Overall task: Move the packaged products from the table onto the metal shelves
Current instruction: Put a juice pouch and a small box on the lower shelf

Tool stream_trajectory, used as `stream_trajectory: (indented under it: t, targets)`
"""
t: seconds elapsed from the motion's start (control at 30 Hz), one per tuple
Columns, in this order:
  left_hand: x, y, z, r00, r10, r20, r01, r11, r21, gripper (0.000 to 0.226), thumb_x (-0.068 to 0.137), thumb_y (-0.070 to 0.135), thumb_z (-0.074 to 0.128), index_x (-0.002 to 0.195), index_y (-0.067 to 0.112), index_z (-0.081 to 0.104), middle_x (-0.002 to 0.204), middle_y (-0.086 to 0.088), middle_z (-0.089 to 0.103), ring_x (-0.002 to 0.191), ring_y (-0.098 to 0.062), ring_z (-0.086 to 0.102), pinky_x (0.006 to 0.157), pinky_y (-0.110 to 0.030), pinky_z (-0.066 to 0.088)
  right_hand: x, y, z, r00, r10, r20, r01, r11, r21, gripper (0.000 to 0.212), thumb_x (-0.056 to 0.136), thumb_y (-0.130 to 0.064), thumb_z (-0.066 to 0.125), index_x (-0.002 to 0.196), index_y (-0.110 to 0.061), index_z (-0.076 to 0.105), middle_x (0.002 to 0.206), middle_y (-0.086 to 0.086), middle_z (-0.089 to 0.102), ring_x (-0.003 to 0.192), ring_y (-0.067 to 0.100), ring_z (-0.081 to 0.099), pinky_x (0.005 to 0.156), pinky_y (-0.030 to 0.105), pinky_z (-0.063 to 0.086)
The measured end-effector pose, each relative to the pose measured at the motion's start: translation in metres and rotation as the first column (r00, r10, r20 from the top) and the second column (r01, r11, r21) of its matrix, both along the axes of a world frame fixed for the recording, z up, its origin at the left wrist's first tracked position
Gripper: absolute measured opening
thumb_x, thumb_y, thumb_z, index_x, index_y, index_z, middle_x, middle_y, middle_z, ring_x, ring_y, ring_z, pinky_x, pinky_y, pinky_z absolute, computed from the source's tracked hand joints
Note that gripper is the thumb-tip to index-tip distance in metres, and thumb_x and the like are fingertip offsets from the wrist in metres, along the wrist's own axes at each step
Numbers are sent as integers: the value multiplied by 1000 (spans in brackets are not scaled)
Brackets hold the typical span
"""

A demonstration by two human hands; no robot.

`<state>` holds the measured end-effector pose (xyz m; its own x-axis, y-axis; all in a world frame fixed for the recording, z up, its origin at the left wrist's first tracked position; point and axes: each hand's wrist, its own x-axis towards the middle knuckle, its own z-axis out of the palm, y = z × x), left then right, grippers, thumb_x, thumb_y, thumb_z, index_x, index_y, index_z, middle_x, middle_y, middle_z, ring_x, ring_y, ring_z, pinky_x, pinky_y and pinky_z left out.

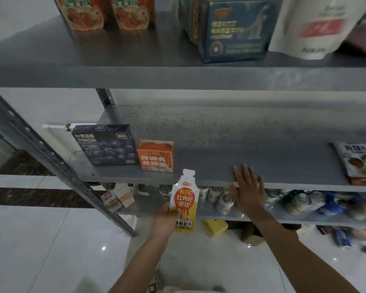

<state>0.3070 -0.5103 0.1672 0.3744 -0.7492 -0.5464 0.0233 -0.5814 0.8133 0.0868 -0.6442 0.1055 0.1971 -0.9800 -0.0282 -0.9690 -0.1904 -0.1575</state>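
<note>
1. Gripping an orange-and-white juice pouch [185, 201] by its lower left part, left hand [164, 218] holds it upright just in front of the middle shelf [251, 153] edge, spout end up.
2. Right hand [247, 187] flat, fingers straight and spread, palm resting on the middle shelf front edge, holding nothing.
3. Middle shelf, left part: dark blueberry box [106, 144] standing, orange carton [155, 156] just beside it on the right. Far right: a snack packet [359, 163] lying near the edge.
4. Top shelf [135, 60]: two orange pouches [108, 12], blue box [235, 30], white bag [317, 26], blurred.
5. Lower shelf [209, 212]: cans [225, 200], small boxes [117, 197], blurred packets at right.
6. Yellow box [215, 227] on the tiled floor [51, 240] below.
</note>
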Motion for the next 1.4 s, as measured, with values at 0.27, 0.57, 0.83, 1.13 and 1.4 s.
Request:
stream_trajectory:
  t: [0.27,0.57,0.83,1.13,1.4]
  targets:
    - [-70,-86,23,998,-60,-10,59,994,-91,17,92,0,50,95,15,58,85,-5,64,68,-13,59,48,-23,45,-90,5,7,982,-110,-155,101,993,-65,78,95,-41,49,151,-40,-5,161,4,-4,148,23,-1,117,53,1]
    - [-79,-137,-35,583,-307,752,418,907,46,67,102,41,30,152,6,4,160,-14,8,147,-30,11,118,-43,11,-89,-1,23,975,-70,-213,90,992,89,92,92,-17,48,146,-40,-23,158,3,-22,146,22,-17,115,50,-8]
    - [-79,-133,-59,437,-302,847,454,887,83,82,92,58,-3,152,4,9,159,-17,8,147,-32,4,117,-42,4,-83,-2,28,979,-111,-173,138,979,152,92,91,-23,52,147,-42,-18,158,0,-22,146,20,-18,116,48,-8]
    - [-84,-108,-40,468,-203,860,808,492,-324,59,99,36,32,148,3,30,159,-16,11,147,-25,6,116,-41,20,-67,118,8,806,-592,18,562,774,291,74,96,-43,44,151,-38,-4,158,-1,-21,147,18,-14,118,45,-3]
    - [-164,-39,-71,-559,-336,758,806,-435,401,59,98,43,16,149,17,25,153,-5,32,134,-21,38,107,-30,32,-50,329,14,64,-995,-77,865,17,501,61,98,-44,41,151,-27,19,160,1,14,145,19,20,115,39,20]
